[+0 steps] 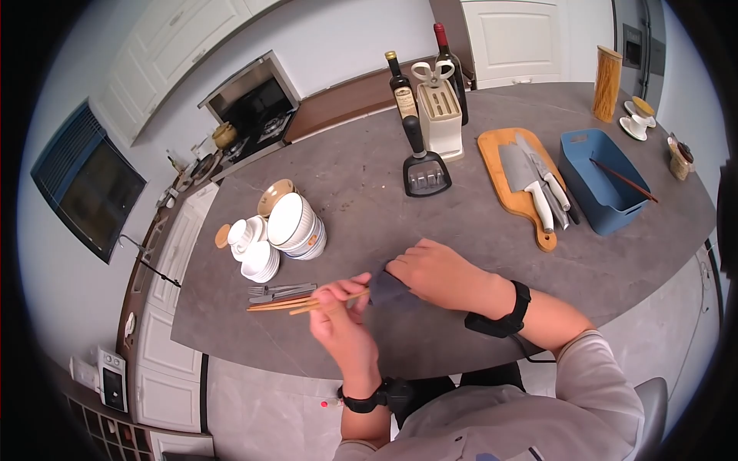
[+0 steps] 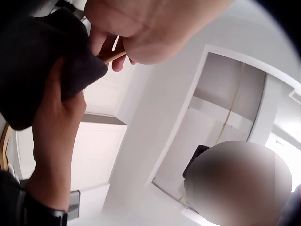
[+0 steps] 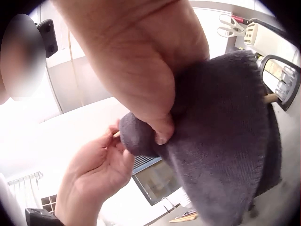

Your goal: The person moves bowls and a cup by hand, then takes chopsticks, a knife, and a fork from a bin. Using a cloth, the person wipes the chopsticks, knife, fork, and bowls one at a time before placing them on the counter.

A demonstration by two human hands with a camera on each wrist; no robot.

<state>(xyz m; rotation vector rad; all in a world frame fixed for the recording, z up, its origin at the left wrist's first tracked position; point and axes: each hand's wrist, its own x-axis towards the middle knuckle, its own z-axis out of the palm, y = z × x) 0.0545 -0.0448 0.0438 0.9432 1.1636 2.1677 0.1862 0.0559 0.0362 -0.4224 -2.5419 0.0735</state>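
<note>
My left hand [image 1: 342, 316] pinches a light wooden chopstick [image 1: 329, 303] low over the front of the table. A dark grey cloth [image 1: 387, 289] is wrapped about the stick, and my right hand [image 1: 444, 275] grips it from the other side. The right wrist view shows the thumb pressing into the folds of the cloth [image 3: 216, 136], while one stick end [image 3: 271, 98] pokes out past its far edge. Most of the chopstick's length is hidden inside the cloth. Left of my left hand, more light chopsticks [image 1: 265, 307] lie beside forks and knives [image 1: 283, 292].
Stacked bowls [image 1: 290, 223] and small white cups [image 1: 260, 261] stand at the left. Behind are a black masher-like tool [image 1: 425, 175], a knife block [image 1: 440, 127] and bottles [image 1: 403, 91]. Knives lie on a cutting board [image 1: 500, 175]; beside it, a blue bin [image 1: 603, 207] contains a dark red stick [image 1: 626, 182].
</note>
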